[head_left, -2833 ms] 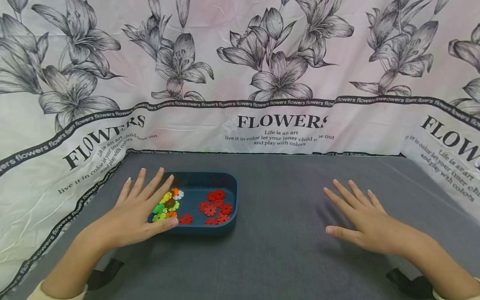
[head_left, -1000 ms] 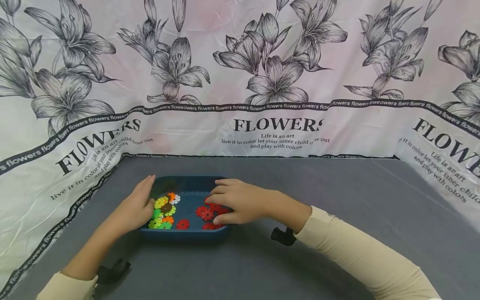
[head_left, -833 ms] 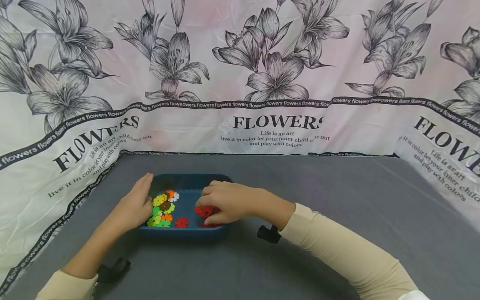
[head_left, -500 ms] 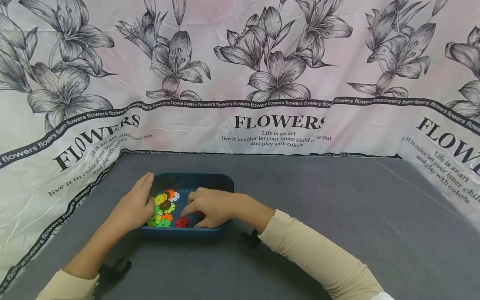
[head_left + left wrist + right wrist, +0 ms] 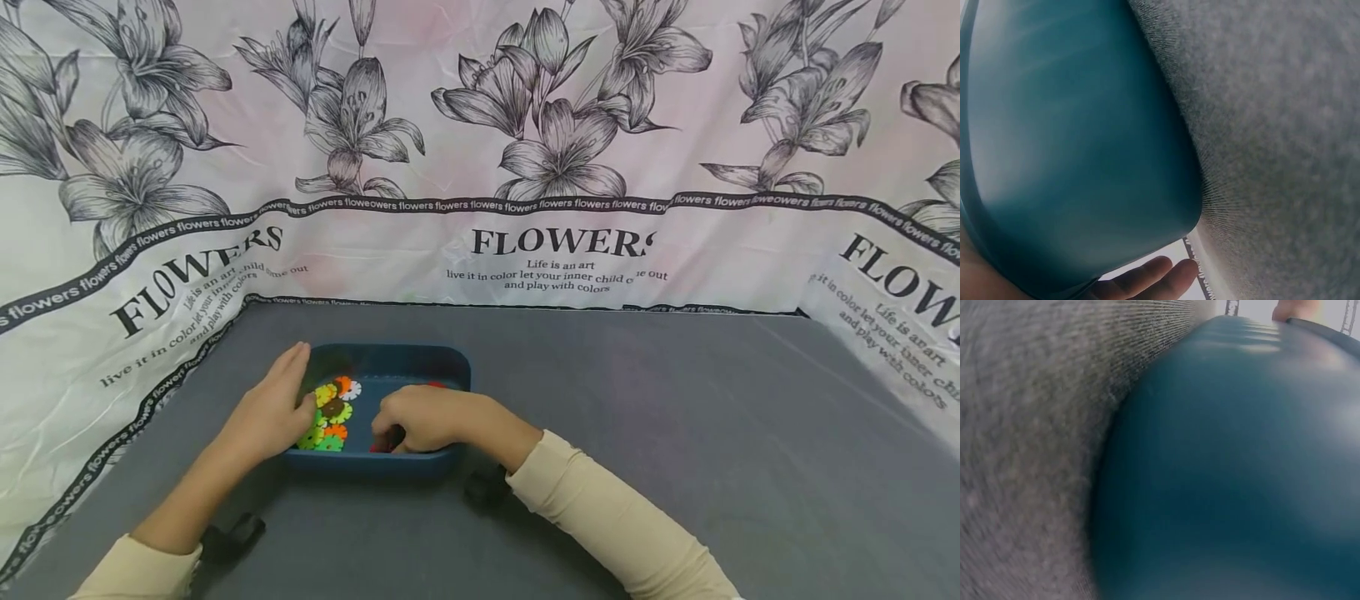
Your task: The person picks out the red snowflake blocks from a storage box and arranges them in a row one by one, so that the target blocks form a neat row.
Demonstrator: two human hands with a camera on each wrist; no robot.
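Observation:
A dark blue rectangular tray (image 5: 352, 468) sits on the grey table, left of centre in the head view. My left hand (image 5: 266, 417) holds its left side, thumb at the rim and fingers along the outer wall; those fingers (image 5: 1169, 281) show below the tray in the left wrist view. Inside, my right hand (image 5: 427, 415) reaches down with curled fingers and pinches at red notched plastic discs (image 5: 377, 448), mostly hidden beneath it. Yellow, green, orange, brown and white discs (image 5: 332, 417) are heaped near the left hand. Tray wall (image 5: 1229, 462) fills much of the right wrist view.
The grey cloth table (image 5: 675, 433) extends to the right of the tray. White curtains (image 5: 555, 258) printed with flowers and lettering stand behind and at both sides. A dark wrist-worn device (image 5: 232, 537) hangs below the left wrist, and another (image 5: 487, 487) below the right.
From above the table at right, my right hand has entered the tray, moved left over the red discs and curled its fingers. My left hand has gone from spread over the tray to holding its side.

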